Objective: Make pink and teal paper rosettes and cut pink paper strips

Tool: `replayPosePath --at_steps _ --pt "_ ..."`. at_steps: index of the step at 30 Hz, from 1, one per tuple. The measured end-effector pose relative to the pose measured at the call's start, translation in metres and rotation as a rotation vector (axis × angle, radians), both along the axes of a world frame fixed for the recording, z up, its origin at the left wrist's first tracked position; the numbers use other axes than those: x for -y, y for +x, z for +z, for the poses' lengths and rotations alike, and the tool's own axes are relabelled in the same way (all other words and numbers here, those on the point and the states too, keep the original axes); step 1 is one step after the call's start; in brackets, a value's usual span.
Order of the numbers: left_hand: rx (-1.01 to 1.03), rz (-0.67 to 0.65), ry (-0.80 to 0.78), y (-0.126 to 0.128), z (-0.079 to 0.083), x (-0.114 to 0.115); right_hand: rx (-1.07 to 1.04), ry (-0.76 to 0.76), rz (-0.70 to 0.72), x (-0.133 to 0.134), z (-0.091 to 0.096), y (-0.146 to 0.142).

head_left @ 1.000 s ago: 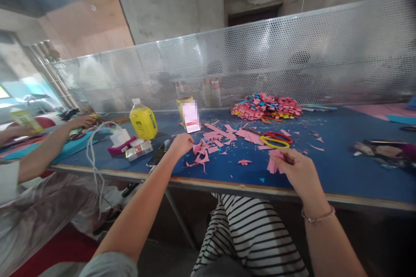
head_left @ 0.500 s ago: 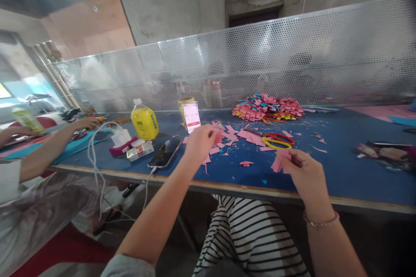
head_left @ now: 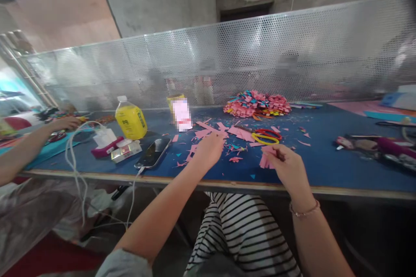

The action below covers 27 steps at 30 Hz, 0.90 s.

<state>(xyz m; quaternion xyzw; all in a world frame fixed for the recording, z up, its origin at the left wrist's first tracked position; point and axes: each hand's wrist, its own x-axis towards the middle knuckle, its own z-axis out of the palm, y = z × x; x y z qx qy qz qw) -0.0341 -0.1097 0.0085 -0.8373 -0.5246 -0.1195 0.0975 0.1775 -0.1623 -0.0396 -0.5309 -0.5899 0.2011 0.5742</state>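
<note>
In my right hand [head_left: 289, 166], pinched between thumb and fingers, is a small bunch of pink paper strips [head_left: 265, 158] held just above the blue table. My left hand [head_left: 210, 150] is closed at the fingertips over the loose pink paper scraps [head_left: 203, 134]; what its fingers hold blends with the pink pieces around it. Scissors with red and yellow handles [head_left: 266, 137] lie on the scraps between and beyond my hands. Behind them sits a heap of fringed pink paper bundles [head_left: 256, 104] with blue and yellow bits.
To the left are a yellow bottle [head_left: 130, 121], a charging phone [head_left: 152, 153], a small box [head_left: 126, 151] and a white cable [head_left: 69, 156]. A lit phone [head_left: 182, 117] stands upright. Another person's hand [head_left: 66, 123] works at far left. A perforated metal screen [head_left: 253, 52] runs behind.
The view has swung slightly right. My left hand has moved lower and nearer my right hand, over the scraps. My right hand keeps hold of the pink paper strips.
</note>
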Motion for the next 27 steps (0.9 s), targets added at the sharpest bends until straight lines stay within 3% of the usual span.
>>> replayPosePath --at_steps 3,5,8,13,16,20,27 --pt "-0.045 0.027 0.028 -0.002 0.013 0.009 -0.013 -0.006 0.020 -0.002 -0.001 -0.001" --pt "0.004 -0.046 0.012 0.008 0.013 0.018 -0.017 -0.005 0.018 -0.003 -0.003 0.000" --pt "0.058 -0.202 -0.003 0.033 0.002 0.031 0.024 0.012 -0.032 -0.002 -0.003 0.000" --pt "-0.115 -0.297 0.097 0.057 -0.014 0.029 0.029 0.017 -0.031 -0.002 -0.002 0.002" --pt "-0.138 -0.311 0.041 0.056 -0.008 0.012 0.016 0.019 -0.037 -0.003 -0.003 0.003" --pt "-0.211 -0.475 -0.177 0.048 -0.002 -0.013 -0.011 0.018 -0.039 -0.002 -0.004 0.002" --pt "-0.277 -0.403 -0.189 0.013 -0.001 -0.025 -0.018 -0.023 -0.028 0.000 -0.001 0.000"
